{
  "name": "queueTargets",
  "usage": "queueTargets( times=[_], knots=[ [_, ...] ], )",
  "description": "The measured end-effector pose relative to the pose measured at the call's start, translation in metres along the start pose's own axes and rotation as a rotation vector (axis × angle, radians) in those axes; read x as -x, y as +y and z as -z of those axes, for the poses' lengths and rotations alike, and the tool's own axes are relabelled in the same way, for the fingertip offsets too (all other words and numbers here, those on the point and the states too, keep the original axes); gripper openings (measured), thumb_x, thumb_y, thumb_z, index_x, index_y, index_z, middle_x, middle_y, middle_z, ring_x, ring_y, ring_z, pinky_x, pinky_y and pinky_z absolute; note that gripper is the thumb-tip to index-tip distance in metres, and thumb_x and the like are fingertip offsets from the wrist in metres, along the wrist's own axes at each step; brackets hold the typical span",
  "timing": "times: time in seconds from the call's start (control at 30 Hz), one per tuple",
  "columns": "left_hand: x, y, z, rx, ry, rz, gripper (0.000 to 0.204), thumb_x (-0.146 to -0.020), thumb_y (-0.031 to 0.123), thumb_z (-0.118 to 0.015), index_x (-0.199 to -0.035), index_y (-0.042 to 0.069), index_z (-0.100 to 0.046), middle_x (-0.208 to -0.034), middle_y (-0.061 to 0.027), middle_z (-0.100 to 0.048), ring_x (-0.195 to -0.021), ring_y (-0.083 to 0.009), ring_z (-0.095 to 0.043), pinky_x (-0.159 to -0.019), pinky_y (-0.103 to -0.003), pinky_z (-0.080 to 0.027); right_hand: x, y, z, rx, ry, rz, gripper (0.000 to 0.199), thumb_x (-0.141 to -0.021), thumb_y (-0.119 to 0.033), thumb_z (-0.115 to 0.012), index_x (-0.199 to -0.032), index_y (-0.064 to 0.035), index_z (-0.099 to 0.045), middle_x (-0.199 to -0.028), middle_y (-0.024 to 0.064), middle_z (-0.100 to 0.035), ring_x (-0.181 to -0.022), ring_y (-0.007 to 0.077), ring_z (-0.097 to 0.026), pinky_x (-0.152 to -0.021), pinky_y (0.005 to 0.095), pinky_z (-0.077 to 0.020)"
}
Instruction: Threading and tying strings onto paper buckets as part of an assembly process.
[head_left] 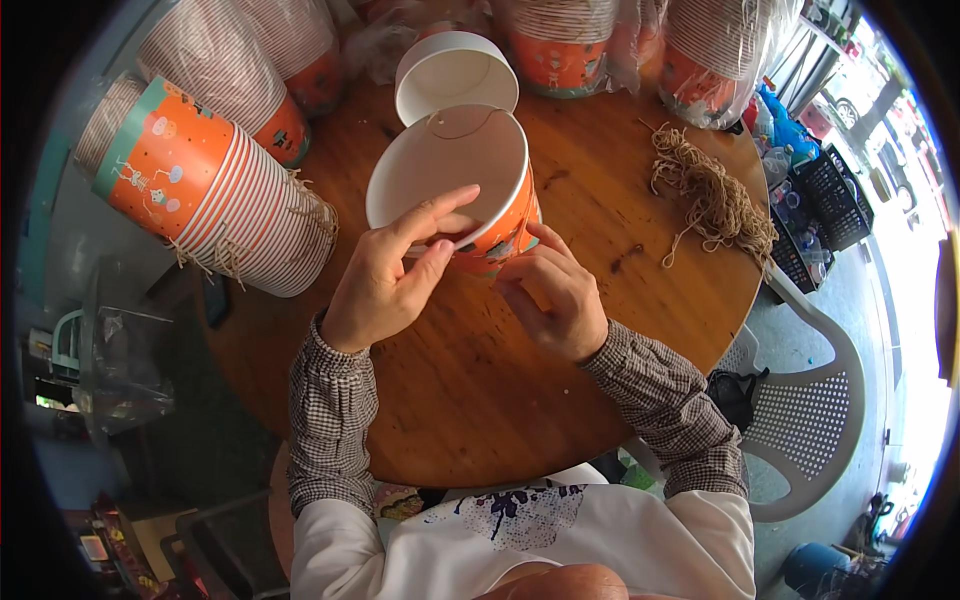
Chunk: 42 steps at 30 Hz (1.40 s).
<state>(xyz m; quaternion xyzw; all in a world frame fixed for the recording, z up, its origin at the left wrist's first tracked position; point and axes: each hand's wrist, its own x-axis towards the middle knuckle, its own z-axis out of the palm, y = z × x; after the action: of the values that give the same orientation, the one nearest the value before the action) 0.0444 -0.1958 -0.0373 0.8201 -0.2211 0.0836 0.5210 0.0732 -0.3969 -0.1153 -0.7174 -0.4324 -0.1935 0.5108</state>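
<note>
Right now both hands grip an orange paper bucket (470, 185) tilted over the round wooden table (480, 400): left hand (395, 275) pinching its near rim, right hand (555, 295) closed on its outer wall (a second bucket (455, 75) lies just beyond), twine pile (712, 200) far right, stacked buckets (215, 190) left

Stacked orange paper buckets (215, 190) at left, tangled brown twine (712, 195) on round wooden table (470, 390), white plastic chair (812, 405) beside it.

Cup stack (215, 195) left of bucket (455, 180), twine (712, 200) right
</note>
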Motion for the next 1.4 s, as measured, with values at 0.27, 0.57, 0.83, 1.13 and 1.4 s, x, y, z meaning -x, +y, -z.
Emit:
queueTargets(
  times=[0.27, 0.57, 0.83, 1.13, 1.4],
  knots=[
    [-0.003, -0.019, 0.013, -0.206, 0.308, -0.144, 0.019, -0.098, 0.014, -0.055, -0.112, 0.003, -0.062, -0.076, -0.0026, -0.058, -0.069, -0.0093, -0.054, -0.066, -0.023, -0.046, 0.001, 0.006, 0.003, 0.027, 0.005, -0.061, 0.013, -0.078, 0.000, -0.067, -0.087, -0.0056, -0.059, -0.074, 0.0042, -0.059, -0.073, 0.0225, -0.061, -0.096, 0.0427, -0.0452],
    [0.001, -0.020, 0.016, -0.761, -0.110, -0.244, 0.035, -0.079, 0.014, -0.073, -0.112, 0.006, -0.064, -0.100, -0.0092, -0.068, -0.097, -0.0249, -0.063, -0.084, -0.038, -0.049, 0.003, -0.001, -0.002, 0.101, -0.095, 0.055, 0.014, -0.077, -0.002, -0.067, -0.086, -0.0067, -0.058, -0.074, 0.0043, -0.058, -0.073, 0.0232, -0.060, -0.103, 0.0481, -0.0401],
    [-0.001, -0.008, -0.006, -0.590, 0.022, -0.281, 0.029, -0.083, 0.005, -0.066, -0.111, 0.007, -0.065, -0.094, -0.0086, -0.070, -0.078, -0.0253, -0.067, -0.071, -0.036, -0.050, 0.002, -0.016, -0.009, 0.067, -0.146, 0.205, 0.021, -0.074, -0.003, -0.069, -0.093, -0.0053, -0.059, -0.078, 0.0049, -0.058, -0.075, 0.0219, -0.062, -0.111, 0.0539, -0.0328],
    [0.000, -0.008, -0.014, -0.560, 0.007, -0.215, 0.028, -0.079, -0.004, -0.067, -0.107, 0.000, -0.066, -0.089, -0.0143, -0.068, -0.078, -0.0291, -0.067, -0.067, -0.034, -0.053, 0.002, -0.017, -0.008, 0.047, -0.164, 0.166, 0.023, -0.074, -0.003, -0.069, -0.095, -0.0050, -0.059, -0.079, 0.0051, -0.058, -0.082, 0.0220, -0.063, -0.114, 0.0553, -0.0288],
    [0.000, -0.008, -0.016, -0.564, -0.001, -0.211, 0.028, -0.080, -0.004, -0.066, -0.108, -0.001, -0.066, -0.090, -0.0149, -0.068, -0.077, -0.0293, -0.067, -0.065, -0.035, -0.053, 0.006, -0.017, -0.011, 0.120, -0.158, 0.169, 0.024, -0.072, -0.003, -0.068, -0.094, -0.0046, -0.058, -0.081, 0.0062, -0.058, -0.086, 0.0223, -0.063, -0.114, 0.0553, -0.0280]
  ],
)
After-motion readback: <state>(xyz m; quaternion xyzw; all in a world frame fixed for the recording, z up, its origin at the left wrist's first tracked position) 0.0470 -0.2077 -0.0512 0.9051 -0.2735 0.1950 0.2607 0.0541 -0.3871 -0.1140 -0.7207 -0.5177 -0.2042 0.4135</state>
